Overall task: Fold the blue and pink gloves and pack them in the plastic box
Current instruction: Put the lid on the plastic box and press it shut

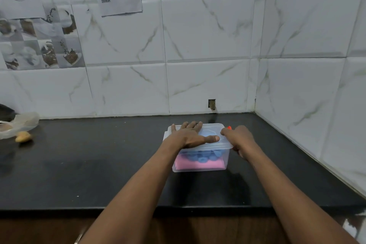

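Left hand [189,134] is covering much of the lid [214,134]; right hand [238,137] is hiding the plastic box [200,161] right side and most of an orange bit [229,127]. Clear bag [18,125] is running off left edge.

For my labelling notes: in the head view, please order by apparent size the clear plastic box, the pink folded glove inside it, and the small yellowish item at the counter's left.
1. Clear plastic box
2. Pink folded glove
3. Small yellowish item

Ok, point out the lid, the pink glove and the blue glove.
lid [224,142]: head view, bare right front corner.
pink glove [200,164]: head view, folded front edge through the wall.
blue glove [204,156]: head view, bumpy front.
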The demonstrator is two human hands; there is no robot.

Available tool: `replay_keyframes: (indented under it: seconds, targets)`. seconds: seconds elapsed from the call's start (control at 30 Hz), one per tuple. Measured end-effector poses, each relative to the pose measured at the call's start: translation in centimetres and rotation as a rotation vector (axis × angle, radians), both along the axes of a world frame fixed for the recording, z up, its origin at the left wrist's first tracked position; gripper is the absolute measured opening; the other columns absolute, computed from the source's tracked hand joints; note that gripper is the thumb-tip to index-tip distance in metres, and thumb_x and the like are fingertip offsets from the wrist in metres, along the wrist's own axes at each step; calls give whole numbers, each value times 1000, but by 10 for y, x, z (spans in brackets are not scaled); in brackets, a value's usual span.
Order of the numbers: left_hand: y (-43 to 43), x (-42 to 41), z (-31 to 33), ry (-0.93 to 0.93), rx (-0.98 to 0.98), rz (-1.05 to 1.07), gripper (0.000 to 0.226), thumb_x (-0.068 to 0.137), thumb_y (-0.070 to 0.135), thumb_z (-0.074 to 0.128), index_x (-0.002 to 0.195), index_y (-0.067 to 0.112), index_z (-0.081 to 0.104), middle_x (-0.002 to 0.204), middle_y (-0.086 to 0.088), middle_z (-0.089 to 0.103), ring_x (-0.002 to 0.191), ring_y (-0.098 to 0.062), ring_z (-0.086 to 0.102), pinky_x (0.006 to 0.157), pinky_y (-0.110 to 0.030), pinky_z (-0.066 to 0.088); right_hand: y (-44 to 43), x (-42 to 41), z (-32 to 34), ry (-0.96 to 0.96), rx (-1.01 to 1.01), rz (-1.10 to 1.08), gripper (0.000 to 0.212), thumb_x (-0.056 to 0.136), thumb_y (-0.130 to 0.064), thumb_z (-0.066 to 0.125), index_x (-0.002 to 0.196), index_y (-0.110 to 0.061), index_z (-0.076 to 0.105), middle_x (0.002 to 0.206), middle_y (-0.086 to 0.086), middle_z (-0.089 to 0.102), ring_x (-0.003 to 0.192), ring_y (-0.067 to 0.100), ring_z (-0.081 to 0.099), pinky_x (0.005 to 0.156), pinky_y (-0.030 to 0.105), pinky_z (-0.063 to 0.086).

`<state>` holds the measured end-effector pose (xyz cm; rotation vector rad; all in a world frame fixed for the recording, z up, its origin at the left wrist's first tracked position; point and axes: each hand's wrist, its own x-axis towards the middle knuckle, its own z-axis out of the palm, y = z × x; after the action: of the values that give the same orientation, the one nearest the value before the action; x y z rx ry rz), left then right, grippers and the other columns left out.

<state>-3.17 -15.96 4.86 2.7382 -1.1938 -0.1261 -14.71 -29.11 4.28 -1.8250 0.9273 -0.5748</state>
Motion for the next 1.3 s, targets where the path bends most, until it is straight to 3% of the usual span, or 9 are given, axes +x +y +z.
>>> replay_keyframes:
  seconds: [0.27, 0.6, 0.8, 0.87, 0.93, 1.0, 1.13, 1.23, 1.3]
  targets:
    - [-1, 2, 0, 6, 1, 0, 111, 66, 95, 23, 155, 33, 2, 164, 7, -4, 151, -20, -6, 115, -62, -9, 17, 10, 13, 201, -180, 23, 34, 98, -14, 44, 122, 4, 59, 122, 24, 61, 106, 37, 63, 90, 47, 56]
    - [-2, 2, 1, 24, 9, 1, 109, 68, 93, 24, 155, 32, 0, 164, 6, -5, 151, -20, -6, 115, -63, -9, 20, 10, 14, 342, -397, 54, 29, 99, -12, 44, 119, 3, 59, 116, 19, 63, 94, 27, 64, 68, 32, 58]
    - [0, -3, 2, 19, -16, -5, 104, 73, 90, 27, 155, 29, 6, 164, 4, 2, 152, -20, -1, 116, -62, -7, 18, 17, 10, 434, -564, 70, 30, 97, -12, 50, 123, 1, 55, 120, 17, 63, 104, 30, 63, 79, 32, 52]
    - [6, -6, 6, 6, -210, 15, 91, 84, 76, 38, 154, 21, 21, 162, -3, 20, 150, -22, 15, 119, -57, 3, 17, 18, 10, 389, -635, 125, 43, 97, -9, 44, 139, -1, 40, 139, 20, 50, 120, 34, 55, 95, 41, 48]
    - [17, -6, 11, -83, -666, 169, 62, 94, 48, 51, 141, 8, 46, 147, -12, 45, 138, -29, 39, 116, -44, 24, 12, 18, 11, 379, -744, 275, 55, 96, -1, 35, 150, -7, 27, 156, 17, 28, 140, 36, 34, 112, 53, 33]
    - [34, -2, 8, -164, -985, 454, 37, 94, 24, 54, 121, 0, 60, 129, -19, 56, 121, -35, 52, 102, -39, 38, 7, 19, 13, 462, -870, 372, 53, 95, 3, 30, 146, -7, 38, 154, 17, 33, 142, 35, 29, 116, 49, 26]
    - [72, 7, -23, 335, -1015, 717, 32, 86, 33, 60, 78, 3, 57, 86, -15, 61, 84, -33, 59, 68, -35, 47, 9, 18, 13, 472, -952, 378, 46, 95, 5, 29, 134, -2, 51, 137, 18, 51, 126, 30, 46, 113, 34, 24]
    - [87, 11, -35, 845, -1130, 636, 46, 82, 50, 67, 88, 5, 56, 75, -12, 63, 68, -26, 56, 58, -30, 47, 8, 18, 12, 480, -973, 374, 44, 95, 4, 28, 133, -2, 51, 134, 18, 52, 123, 30, 47, 110, 34, 25]
    - [87, 17, -39, 977, -1116, 587, 48, 81, 52, 68, 89, 5, 64, 65, -10, 63, 60, -23, 58, 58, -30, 52, 8, 19, 11, 507, -987, 377, 45, 95, 4, 29, 134, -2, 50, 136, 19, 51, 127, 32, 45, 113, 35, 22]
